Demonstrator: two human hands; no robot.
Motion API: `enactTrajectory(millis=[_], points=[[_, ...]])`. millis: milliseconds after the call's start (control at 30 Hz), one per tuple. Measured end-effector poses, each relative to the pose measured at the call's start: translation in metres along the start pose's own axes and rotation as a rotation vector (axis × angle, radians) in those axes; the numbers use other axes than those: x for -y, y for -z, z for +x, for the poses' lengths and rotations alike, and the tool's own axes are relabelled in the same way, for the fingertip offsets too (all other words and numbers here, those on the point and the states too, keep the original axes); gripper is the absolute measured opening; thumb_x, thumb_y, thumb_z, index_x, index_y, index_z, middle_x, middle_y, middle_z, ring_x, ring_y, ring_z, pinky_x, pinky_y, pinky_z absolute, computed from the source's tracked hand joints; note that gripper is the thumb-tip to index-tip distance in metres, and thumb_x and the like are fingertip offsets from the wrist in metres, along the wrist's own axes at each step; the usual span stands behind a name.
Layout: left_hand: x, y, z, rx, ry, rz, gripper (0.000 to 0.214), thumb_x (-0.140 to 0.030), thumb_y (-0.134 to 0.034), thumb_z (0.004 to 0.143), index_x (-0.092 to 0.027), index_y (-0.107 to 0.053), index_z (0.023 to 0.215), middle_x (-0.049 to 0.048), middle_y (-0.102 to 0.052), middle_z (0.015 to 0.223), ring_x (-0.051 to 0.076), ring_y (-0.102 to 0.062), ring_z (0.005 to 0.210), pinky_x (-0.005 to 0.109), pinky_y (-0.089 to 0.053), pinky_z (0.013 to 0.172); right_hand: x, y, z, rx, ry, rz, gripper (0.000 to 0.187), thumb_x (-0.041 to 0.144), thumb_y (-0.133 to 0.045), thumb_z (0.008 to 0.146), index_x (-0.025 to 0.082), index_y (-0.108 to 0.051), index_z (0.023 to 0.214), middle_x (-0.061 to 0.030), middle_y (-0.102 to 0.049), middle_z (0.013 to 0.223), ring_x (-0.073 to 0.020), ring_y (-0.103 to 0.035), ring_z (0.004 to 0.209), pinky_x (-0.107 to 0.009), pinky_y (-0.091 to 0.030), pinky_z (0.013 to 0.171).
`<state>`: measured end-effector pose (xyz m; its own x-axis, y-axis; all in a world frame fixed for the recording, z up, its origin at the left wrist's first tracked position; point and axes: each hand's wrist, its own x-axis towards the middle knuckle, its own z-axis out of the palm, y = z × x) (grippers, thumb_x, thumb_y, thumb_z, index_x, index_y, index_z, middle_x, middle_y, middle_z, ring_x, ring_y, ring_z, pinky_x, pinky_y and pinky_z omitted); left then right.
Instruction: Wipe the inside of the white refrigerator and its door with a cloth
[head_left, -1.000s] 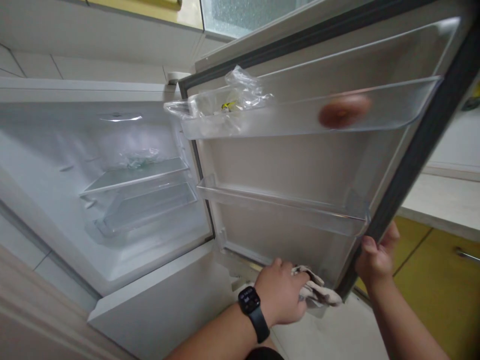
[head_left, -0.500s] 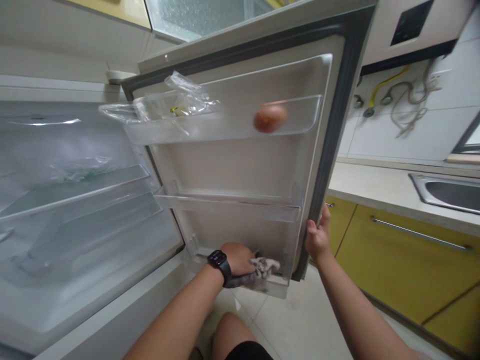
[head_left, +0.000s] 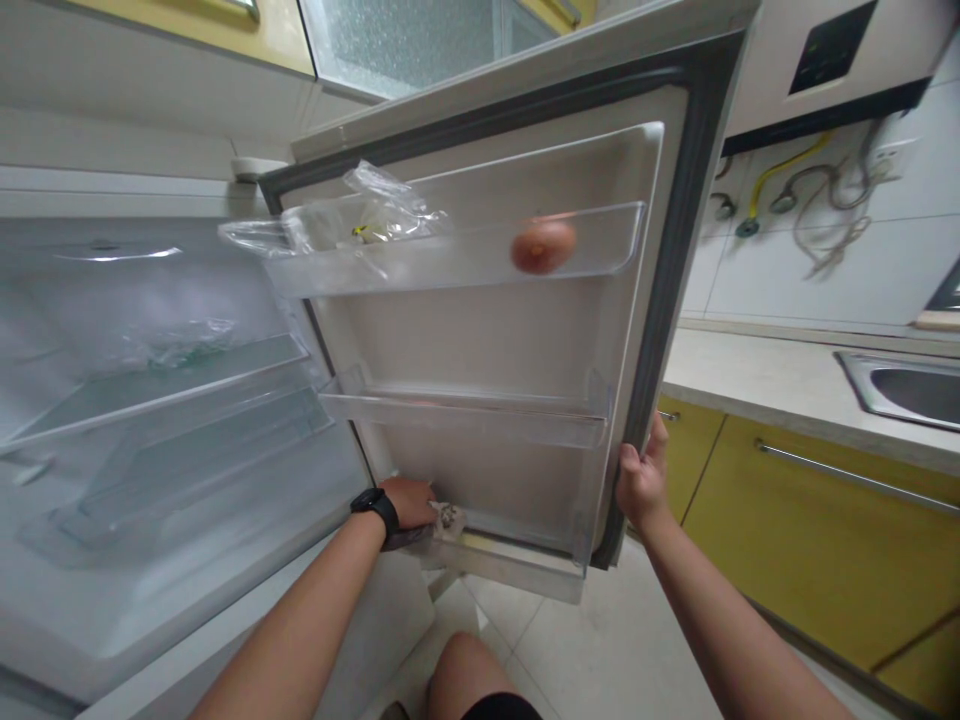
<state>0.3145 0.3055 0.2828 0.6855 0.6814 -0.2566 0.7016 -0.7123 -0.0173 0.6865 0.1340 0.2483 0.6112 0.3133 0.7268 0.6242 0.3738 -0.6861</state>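
My left hand (head_left: 409,502), with a black watch on its wrist, is closed on a patterned cloth (head_left: 450,519). Hand and cloth are down in the lowest clear bin (head_left: 517,570) of the open fridge door (head_left: 465,335), at its hinge end. Most of my left fingers are hidden behind the hand. My right hand (head_left: 642,478) grips the door's free edge low down, thumb on the inner side and fingers around the outside. An onion-like reddish-brown round thing (head_left: 543,246) and a clear plastic bag (head_left: 390,205) sit in the top door bin.
Left of the door is the fridge interior, with a glass shelf (head_left: 165,385) bearing another plastic bag (head_left: 180,345). To the right stand yellow cabinets (head_left: 817,540) under a counter (head_left: 750,365) with a metal sink (head_left: 900,385). My knee is below the door.
My left hand has slid the cloth leftward along the lowest bin, from near its free end toward the hinge. My right hand keeps its hold on the door edge.
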Motion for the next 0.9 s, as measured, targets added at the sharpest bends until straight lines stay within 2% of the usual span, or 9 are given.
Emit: enactTrajectory(millis=[133,300,367,467,533,633,767,900], points=[[-0.055,0.001,0.012,0.021,-0.124,-0.043,0.033,-0.040,-0.058,0.079,-0.027,-0.083,0.097,0.0107,-0.082,0.103,0.031,-0.076,0.098,0.037,-0.054,0.078,0.001,0.000,0.000,-0.004,0.003,-0.022,0.077,0.052,-0.059,0.090,0.031,-0.032,0.160,-0.0117,-0.048,0.162,-0.0370,-0.050,0.145,-0.067,-0.036,0.122],[-0.151,0.006,0.014,-0.058,-0.320,-0.152,0.038,-0.047,-0.052,0.087,-0.033,-0.080,0.108,0.0066,-0.080,0.115,0.028,-0.074,0.105,0.035,-0.054,0.082,0.005,0.001,0.000,-0.011,0.039,-0.039,0.078,0.055,-0.057,0.090,0.031,-0.032,0.160,-0.0118,-0.046,0.163,-0.0382,-0.048,0.147,-0.068,-0.034,0.123],[-0.184,0.006,0.013,-0.102,-0.367,-0.187,0.040,-0.051,-0.050,0.090,-0.033,-0.078,0.112,0.0070,-0.080,0.118,0.029,-0.072,0.110,0.036,-0.053,0.085,0.005,0.001,0.001,-0.005,0.041,-0.041,0.078,0.054,-0.056,0.090,0.031,-0.031,0.160,-0.0112,-0.045,0.164,-0.0378,-0.046,0.149,-0.068,-0.032,0.124],[-0.207,0.003,0.015,-0.144,-0.364,-0.217,0.042,-0.053,-0.050,0.091,-0.032,-0.076,0.115,0.0094,-0.079,0.119,0.029,-0.072,0.112,0.037,-0.053,0.087,0.002,0.001,0.002,0.009,0.018,-0.020,0.078,0.054,-0.056,0.091,0.031,-0.031,0.160,-0.0115,-0.047,0.163,-0.0377,-0.047,0.147,-0.068,-0.034,0.123],[-0.202,-0.001,0.021,-0.136,-0.328,-0.223,0.044,-0.055,-0.049,0.091,-0.031,-0.076,0.116,0.0100,-0.079,0.118,0.029,-0.073,0.109,0.037,-0.054,0.084,0.000,0.001,0.001,0.009,0.003,-0.022,0.078,0.055,-0.056,0.091,0.031,-0.031,0.160,-0.0115,-0.049,0.161,-0.0372,-0.050,0.145,-0.068,-0.035,0.123],[-0.173,-0.005,0.030,-0.088,-0.261,-0.199,0.043,-0.058,-0.056,0.087,-0.030,-0.079,0.110,0.0110,-0.080,0.115,0.030,-0.074,0.105,0.036,-0.055,0.079,-0.001,0.003,-0.001,0.012,0.004,-0.041,0.078,0.055,-0.058,0.090,0.031,-0.032,0.160,-0.0110,-0.047,0.163,-0.0370,-0.049,0.146,-0.068,-0.034,0.123],[-0.105,-0.006,0.030,-0.078,-0.194,-0.129,0.036,-0.056,-0.069,0.080,-0.031,-0.080,0.103,0.0084,-0.080,0.112,0.030,-0.073,0.107,0.037,-0.055,0.084,-0.001,0.003,-0.001,0.006,0.013,-0.026,0.079,0.055,-0.059,0.090,0.029,-0.034,0.159,-0.0123,-0.048,0.162,-0.0379,-0.049,0.146,-0.068,-0.034,0.123],[-0.029,-0.004,0.009,-0.143,-0.092,-0.032,0.023,-0.041,-0.067,0.086,-0.028,-0.079,0.101,0.0110,-0.079,0.109,0.032,-0.070,0.111,0.042,-0.052,0.095,-0.007,-0.002,0.007,0.009,0.009,-0.033,0.078,0.055,-0.059,0.090,0.029,-0.034,0.159,-0.0130,-0.049,0.162,-0.0377,-0.050,0.146,-0.067,-0.036,0.122]])
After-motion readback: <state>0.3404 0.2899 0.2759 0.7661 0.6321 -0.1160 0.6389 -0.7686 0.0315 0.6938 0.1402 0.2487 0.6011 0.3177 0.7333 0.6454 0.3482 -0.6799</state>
